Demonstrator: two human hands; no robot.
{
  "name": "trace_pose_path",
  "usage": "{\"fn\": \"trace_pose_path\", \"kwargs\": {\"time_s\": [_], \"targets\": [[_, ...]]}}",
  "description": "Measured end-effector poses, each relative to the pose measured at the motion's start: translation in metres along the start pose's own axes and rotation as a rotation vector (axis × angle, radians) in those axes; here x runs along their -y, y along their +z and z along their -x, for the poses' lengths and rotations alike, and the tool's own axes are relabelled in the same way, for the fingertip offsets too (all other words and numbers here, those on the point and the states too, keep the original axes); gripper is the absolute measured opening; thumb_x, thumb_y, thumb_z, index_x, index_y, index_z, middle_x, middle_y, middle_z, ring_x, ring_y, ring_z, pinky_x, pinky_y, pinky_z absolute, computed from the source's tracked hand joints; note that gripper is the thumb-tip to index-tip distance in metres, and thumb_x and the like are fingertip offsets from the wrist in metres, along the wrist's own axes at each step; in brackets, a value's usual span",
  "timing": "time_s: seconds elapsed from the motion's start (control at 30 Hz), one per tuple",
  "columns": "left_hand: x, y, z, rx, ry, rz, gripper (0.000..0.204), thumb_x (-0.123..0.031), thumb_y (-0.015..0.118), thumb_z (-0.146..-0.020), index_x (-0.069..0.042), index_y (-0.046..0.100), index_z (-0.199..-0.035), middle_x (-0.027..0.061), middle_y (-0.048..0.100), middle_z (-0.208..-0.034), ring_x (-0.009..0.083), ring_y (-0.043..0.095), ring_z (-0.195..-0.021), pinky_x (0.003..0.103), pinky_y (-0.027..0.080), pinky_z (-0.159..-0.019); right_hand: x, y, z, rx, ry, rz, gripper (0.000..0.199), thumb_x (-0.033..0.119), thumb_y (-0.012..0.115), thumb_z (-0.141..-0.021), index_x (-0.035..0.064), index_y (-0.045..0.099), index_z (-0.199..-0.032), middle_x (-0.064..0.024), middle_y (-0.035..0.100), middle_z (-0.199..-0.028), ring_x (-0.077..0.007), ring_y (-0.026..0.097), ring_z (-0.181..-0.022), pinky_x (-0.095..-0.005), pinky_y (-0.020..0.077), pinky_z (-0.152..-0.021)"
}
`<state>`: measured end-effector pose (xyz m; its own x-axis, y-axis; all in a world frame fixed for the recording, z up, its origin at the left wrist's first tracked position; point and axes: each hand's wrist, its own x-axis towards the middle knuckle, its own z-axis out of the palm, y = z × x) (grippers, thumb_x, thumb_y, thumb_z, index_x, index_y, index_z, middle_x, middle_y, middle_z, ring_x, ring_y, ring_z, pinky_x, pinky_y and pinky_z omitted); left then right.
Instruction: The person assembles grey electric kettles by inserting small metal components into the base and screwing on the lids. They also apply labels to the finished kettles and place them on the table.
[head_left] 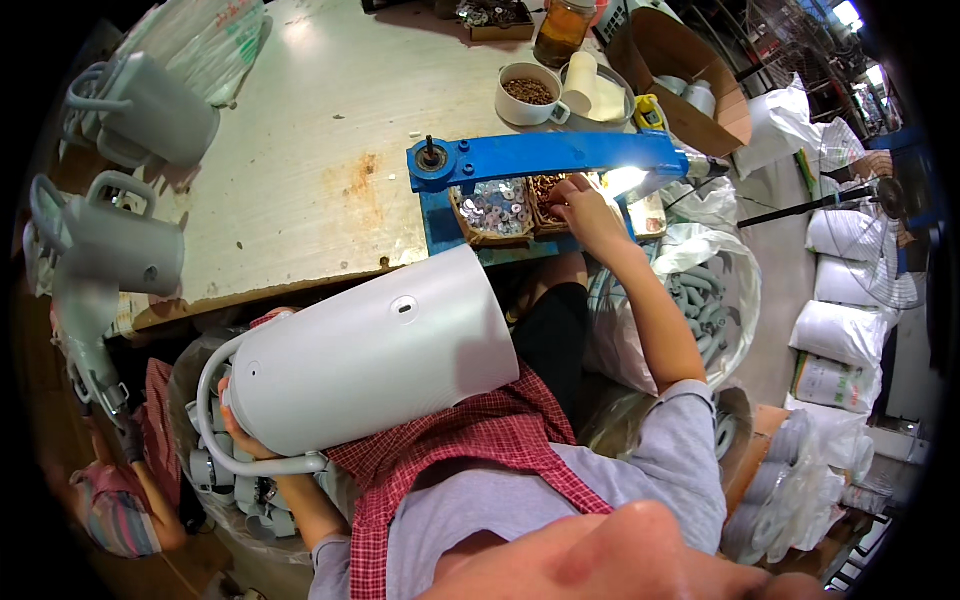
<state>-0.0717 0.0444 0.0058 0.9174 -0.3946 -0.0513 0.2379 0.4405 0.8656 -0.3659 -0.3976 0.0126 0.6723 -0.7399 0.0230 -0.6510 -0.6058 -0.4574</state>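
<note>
Left hand (pixel 238 425) grips the base end of a white plastic housing (pixel 370 350) lying tilted across the lap, its loop handle (pixel 215 400) curling round the hand; right hand (pixel 585 212) reaches into a small brown tray of dark small parts (pixel 548 192), fingers curled down into them, can't tell if anything is pinched. Just beside it on the left sits a tray of silvery washers (pixel 495 210), both under the blue metal arm (pixel 545 155) at the bench (pixel 300 170) edge. Further back a white cup of brown bits (pixel 528 93), and by the right arm a clear bag of grey handles (pixel 700 300).
</note>
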Motion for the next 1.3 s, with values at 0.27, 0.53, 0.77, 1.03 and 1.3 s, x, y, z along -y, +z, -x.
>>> {"fn": "trace_pose_path", "kwargs": {"time_s": [0.27,0.53,0.77,1.03,1.3], "targets": [[0.016,-0.011,-0.026,-0.083,-0.020,0.073,0.051,-0.041,0.034,-0.099,-0.006,0.049,-0.132,0.0102,0.055,-0.130,0.0246,0.053,-0.119,0.040,0.043,-0.101,-0.013,0.009,0.000,-0.237,-0.127,0.027,0.017,0.006,0.063,-0.085,0.0055,0.064,-0.101,-0.0148,0.063,-0.099,-0.0326,0.063,-0.087,-0.0386,0.0504,-0.074],[0.004,-0.010,-0.030,-0.153,0.020,0.079,0.055,-0.043,0.029,-0.099,-0.005,0.045,-0.135,0.0117,0.051,-0.134,0.0256,0.051,-0.121,0.040,0.044,-0.100,0.062,-0.011,0.019,-0.301,-0.121,-0.624,0.016,-0.010,0.064,-0.077,-0.0030,0.067,-0.092,-0.0130,0.066,-0.090,-0.0195,0.066,-0.084,-0.0303,0.0541,-0.069],[0.009,-0.036,-0.043,-0.399,0.046,0.089,0.057,-0.043,0.026,-0.100,-0.005,0.041,-0.140,0.0114,0.045,-0.142,0.0266,0.044,-0.129,0.041,0.036,-0.109,0.144,-0.021,-0.070,-0.294,-0.405,-0.746,0.012,-0.005,0.071,-0.077,-0.0030,0.066,-0.088,-0.0073,0.063,-0.088,-0.0108,0.062,-0.073,-0.0219,0.0497,-0.065],[0.011,-0.056,-0.038,-0.283,0.103,0.113,0.058,-0.045,0.030,-0.099,-0.004,0.042,-0.139,0.0116,0.047,-0.140,0.0264,0.045,-0.128,0.042,0.036,-0.109,0.149,-0.026,-0.084,-0.073,-0.309,-0.696,0.016,0.003,0.074,-0.079,-0.0026,0.059,-0.079,-0.0057,0.065,-0.069,-0.0081,0.060,-0.056,-0.0200,0.0466,-0.052],[0.020,-0.093,-0.044,-0.016,0.165,0.244,0.057,-0.042,0.029,-0.100,-0.002,0.042,-0.139,0.0137,0.046,-0.141,0.0267,0.044,-0.130,0.042,0.035,-0.110,0.158,-0.044,-0.089,0.052,-0.348,-0.444,0.019,0.009,0.075,-0.079,-0.0003,0.059,-0.079,-0.0044,0.065,-0.068,-0.0086,0.061,-0.055,-0.0218,0.0458,-0.051]]}}
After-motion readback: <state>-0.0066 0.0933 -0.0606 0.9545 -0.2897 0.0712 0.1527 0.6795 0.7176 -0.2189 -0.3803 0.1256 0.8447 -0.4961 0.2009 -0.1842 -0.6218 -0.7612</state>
